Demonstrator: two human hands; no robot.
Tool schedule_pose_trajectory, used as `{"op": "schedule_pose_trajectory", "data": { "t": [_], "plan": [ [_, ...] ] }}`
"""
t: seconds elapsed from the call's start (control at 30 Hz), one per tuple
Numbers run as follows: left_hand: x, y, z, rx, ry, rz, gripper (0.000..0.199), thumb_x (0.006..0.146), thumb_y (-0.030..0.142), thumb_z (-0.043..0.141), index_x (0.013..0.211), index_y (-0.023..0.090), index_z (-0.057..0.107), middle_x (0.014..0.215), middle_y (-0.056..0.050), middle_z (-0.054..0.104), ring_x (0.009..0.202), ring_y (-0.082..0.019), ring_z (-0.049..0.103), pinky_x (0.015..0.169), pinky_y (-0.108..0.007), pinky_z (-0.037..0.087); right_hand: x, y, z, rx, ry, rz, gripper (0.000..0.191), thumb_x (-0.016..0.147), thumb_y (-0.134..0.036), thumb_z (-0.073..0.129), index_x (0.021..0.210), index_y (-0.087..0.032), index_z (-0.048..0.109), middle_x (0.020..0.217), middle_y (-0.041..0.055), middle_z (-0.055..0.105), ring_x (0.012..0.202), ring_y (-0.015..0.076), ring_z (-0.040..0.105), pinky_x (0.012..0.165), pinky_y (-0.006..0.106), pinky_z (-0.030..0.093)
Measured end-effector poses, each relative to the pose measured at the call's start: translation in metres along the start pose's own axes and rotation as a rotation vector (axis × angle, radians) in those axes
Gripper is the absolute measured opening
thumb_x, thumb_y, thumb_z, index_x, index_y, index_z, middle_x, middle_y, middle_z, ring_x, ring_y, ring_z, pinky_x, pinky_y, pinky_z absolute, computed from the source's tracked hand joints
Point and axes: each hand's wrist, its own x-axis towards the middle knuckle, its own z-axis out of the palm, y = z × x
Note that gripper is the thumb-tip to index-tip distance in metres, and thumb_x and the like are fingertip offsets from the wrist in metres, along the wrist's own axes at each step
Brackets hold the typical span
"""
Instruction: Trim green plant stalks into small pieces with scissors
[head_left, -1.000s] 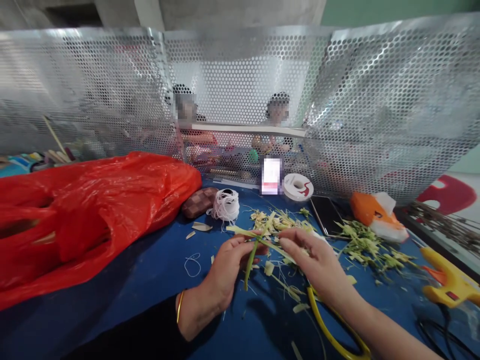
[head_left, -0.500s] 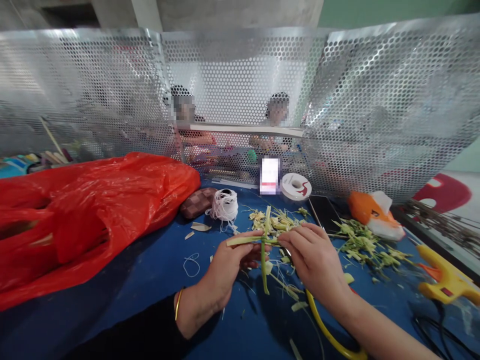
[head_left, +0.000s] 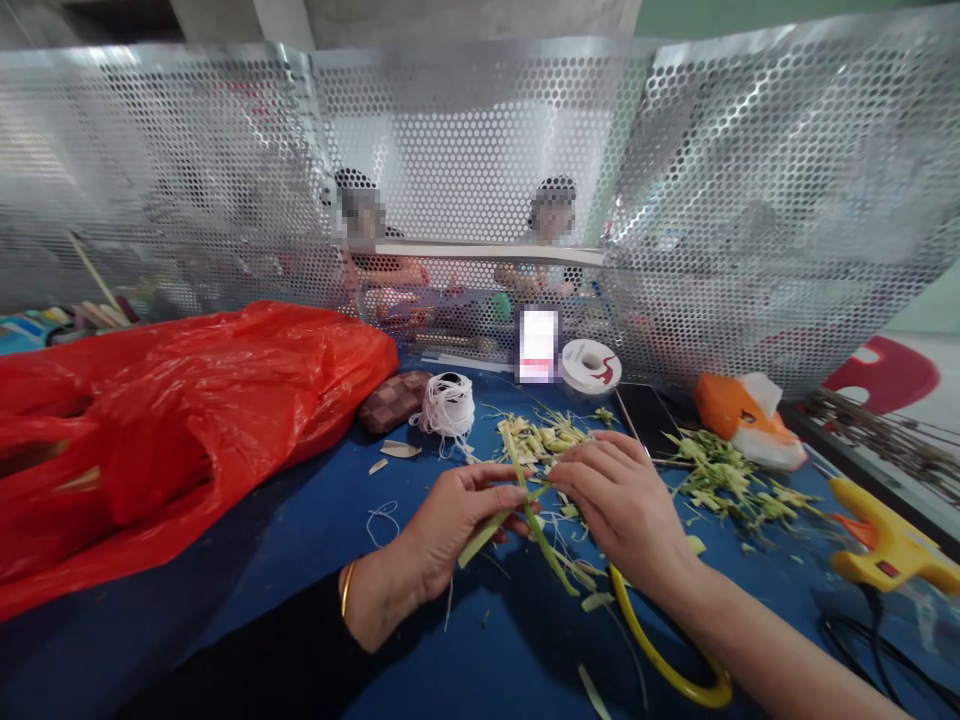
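Two green leaf strips (head_left: pixel 551 553) cross each other between my hands above the blue table. My left hand (head_left: pixel 454 520), with a gold bangle at the wrist, pinches them near the crossing, and one pale end sticks out below its thumb. The fingertips of my right hand (head_left: pixel 619 500) are closed on the short end to the right of the crossing. Beyond my hands lies a heap of pale yellow-green leaf scraps (head_left: pixel 536 438). A yellow ring-shaped handle (head_left: pixel 645 655) shows beneath my right forearm.
A red plastic bag (head_left: pixel 187 400) covers the left side. White string (head_left: pixel 448 408), a checkered pouch (head_left: pixel 394 400), a ribbon spool (head_left: pixel 591 367) and a dark phone (head_left: pixel 646 420) lie behind. A yellow glue gun (head_left: pixel 889 545) rests right. Two people sit beyond the perforated screen (head_left: pixel 480 130).
The crossed strips have turned: the upright one now slants down to the right, and the pale end points down to the left. Both hands still hold them.
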Motion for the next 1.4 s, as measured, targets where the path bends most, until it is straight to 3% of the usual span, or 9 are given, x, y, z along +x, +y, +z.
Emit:
{"op": "schedule_pose_trajectory", "data": {
  "t": [0.33,0.5,0.6,0.7,0.77,0.93,1.1,1.3,1.4],
  "plan": [
    [-0.006,-0.003,0.009,0.155,-0.016,-0.017,0.028,0.076,0.026,0.069,0.100,0.011,0.069,0.064,-0.006,0.072,0.050,-0.014,0.064,0.056,-0.025,0.049,-0.001,0.000,0.001,0.019,0.044,0.050,0.018,0.093,-0.017,0.049,0.087,-0.021,0.066,0.083,0.0030,0.071,0.081,0.0188,0.063,0.095,0.041,0.037],
    [-0.004,-0.005,0.007,0.017,0.067,0.013,0.024,0.075,0.024,0.071,0.094,0.010,0.068,0.071,-0.009,0.074,0.053,-0.013,0.066,0.056,-0.022,0.048,-0.003,0.013,-0.002,0.079,0.305,0.498,0.015,0.091,-0.029,0.053,0.091,-0.019,0.065,0.088,0.0062,0.071,0.082,0.0219,0.064,0.079,0.035,0.046],
    [-0.005,-0.005,0.007,-0.016,0.091,0.033,0.027,0.073,0.024,0.073,0.095,0.010,0.065,0.072,-0.009,0.074,0.053,-0.013,0.066,0.056,-0.023,0.048,-0.002,0.016,-0.001,0.259,0.236,0.673,0.020,0.088,-0.035,0.055,0.088,-0.019,0.067,0.085,0.0056,0.072,0.079,0.0224,0.065,0.072,0.033,0.048],
    [-0.006,-0.004,0.009,-0.034,0.092,0.031,0.030,0.071,0.025,0.075,0.095,0.012,0.062,0.071,-0.008,0.074,0.054,-0.014,0.066,0.057,-0.025,0.048,-0.001,0.007,0.004,0.451,-0.090,0.570,0.020,0.087,-0.035,0.056,0.083,-0.021,0.070,0.081,0.0034,0.073,0.076,0.0210,0.066,0.069,0.032,0.049],
    [-0.006,-0.005,0.010,-0.032,0.073,0.027,0.032,0.070,0.026,0.076,0.095,0.013,0.062,0.072,-0.008,0.074,0.055,-0.015,0.067,0.058,-0.026,0.049,-0.002,0.000,0.007,0.461,-0.197,0.465,0.017,0.087,-0.032,0.057,0.082,-0.023,0.070,0.078,0.0020,0.073,0.074,0.0199,0.065,0.067,0.032,0.048],
    [-0.006,-0.005,0.006,0.006,-0.005,-0.007,0.037,0.075,0.042,0.071,0.097,0.013,0.064,0.079,-0.011,0.076,0.060,-0.016,0.068,0.059,-0.025,0.048,-0.001,-0.002,0.005,0.340,-0.188,0.269,0.021,0.089,-0.020,0.052,0.072,-0.023,0.065,0.070,-0.0004,0.069,0.069,0.0165,0.062,0.069,0.031,0.044],
    [-0.004,0.001,-0.002,-0.127,-0.150,-0.100,0.063,0.080,0.066,0.053,0.106,0.010,0.063,0.090,-0.018,0.075,0.072,-0.021,0.071,0.064,-0.030,0.053,0.002,0.007,-0.005,0.215,-0.221,0.100,0.022,0.092,-0.016,0.047,0.079,-0.021,0.064,0.074,0.0011,0.068,0.072,0.0164,0.061,0.077,0.034,0.043],
    [-0.004,0.013,-0.010,-0.137,-0.318,-0.236,0.056,0.081,0.055,0.057,0.110,0.007,0.064,0.108,-0.021,0.071,0.085,-0.025,0.071,0.068,-0.031,0.054,0.006,0.014,-0.017,0.149,-0.262,-0.109,0.030,0.092,-0.008,0.040,0.082,-0.020,0.065,0.075,0.0019,0.069,0.072,0.0162,0.063,0.085,0.037,0.041],
    [-0.005,0.008,-0.008,-0.008,-0.310,-0.205,0.044,0.079,0.044,0.065,0.108,0.012,0.068,0.108,-0.016,0.072,0.086,-0.021,0.070,0.071,-0.028,0.052,0.006,0.011,-0.017,0.156,-0.264,-0.128,0.030,0.091,-0.008,0.041,0.082,-0.021,0.066,0.074,0.0008,0.069,0.071,0.0154,0.063,0.084,0.035,0.041]
  ]
}}
